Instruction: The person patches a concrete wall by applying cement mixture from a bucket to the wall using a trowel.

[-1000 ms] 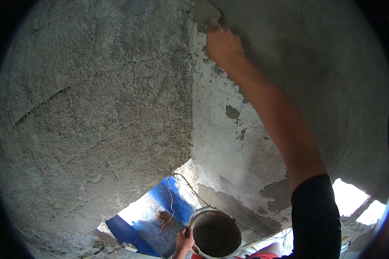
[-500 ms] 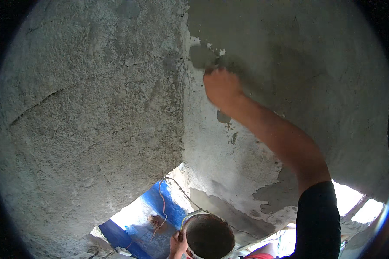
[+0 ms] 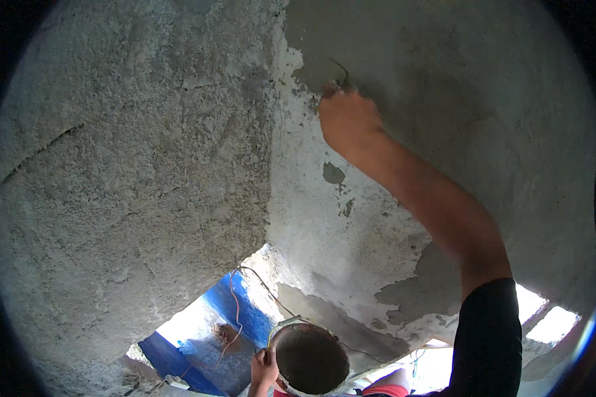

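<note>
Right hand fingers clenched on trowel — left hand grips bucket rim.

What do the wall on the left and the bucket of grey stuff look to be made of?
The left wall looks like rough cement render: grey, pebbly, cracked. The bucket held by the left hand seems plastic, with a pale thin rim; the grey fill looks like wet mortar.

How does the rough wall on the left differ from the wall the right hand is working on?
The left wall is rough, pebbly and cracked; the right wall is smoother, with darker patches. The right hand presses on the right wall; nothing touches the left. Both are grey and meet at a corner.
</note>
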Available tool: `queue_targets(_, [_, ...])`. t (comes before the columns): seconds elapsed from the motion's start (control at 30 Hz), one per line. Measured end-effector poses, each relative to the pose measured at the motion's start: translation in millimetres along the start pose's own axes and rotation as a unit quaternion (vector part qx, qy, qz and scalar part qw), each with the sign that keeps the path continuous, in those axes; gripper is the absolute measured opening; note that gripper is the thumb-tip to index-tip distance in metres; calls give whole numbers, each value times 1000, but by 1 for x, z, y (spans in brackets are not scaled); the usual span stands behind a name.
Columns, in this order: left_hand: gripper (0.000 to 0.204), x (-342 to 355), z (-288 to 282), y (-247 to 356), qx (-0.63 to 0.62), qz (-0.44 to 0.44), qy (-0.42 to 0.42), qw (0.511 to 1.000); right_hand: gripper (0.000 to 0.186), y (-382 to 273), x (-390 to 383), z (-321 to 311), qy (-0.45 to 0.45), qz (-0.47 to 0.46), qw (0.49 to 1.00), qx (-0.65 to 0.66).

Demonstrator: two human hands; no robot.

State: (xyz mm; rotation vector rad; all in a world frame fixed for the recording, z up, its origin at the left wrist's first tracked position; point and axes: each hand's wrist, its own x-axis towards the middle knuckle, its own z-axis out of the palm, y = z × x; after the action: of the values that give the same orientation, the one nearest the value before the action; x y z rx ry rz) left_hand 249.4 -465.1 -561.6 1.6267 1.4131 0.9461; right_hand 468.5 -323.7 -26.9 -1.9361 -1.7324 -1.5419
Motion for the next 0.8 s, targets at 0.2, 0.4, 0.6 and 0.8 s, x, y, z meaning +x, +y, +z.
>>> queue_targets(0.2, [46, 1, 8, -3, -9, -7, -17, 1000, 22, 53, 96, -24, 170, 32, 984, 40])
queue_targets(0.4, [42, 4, 17, -13, 0, 25, 16, 1000, 26, 29, 73, 51, 113, -50, 992, -29])
queue_targets(0.6, [45, 5, 10, -27, -46, 1, 48, 998, 39, 14, -4, -2, -47, -54, 996, 53])
queue_targets(0.8, [44, 11, 20, -17, -3, 24, 17, 1000, 21, 73, 99, -31, 132, 42, 990, 5])
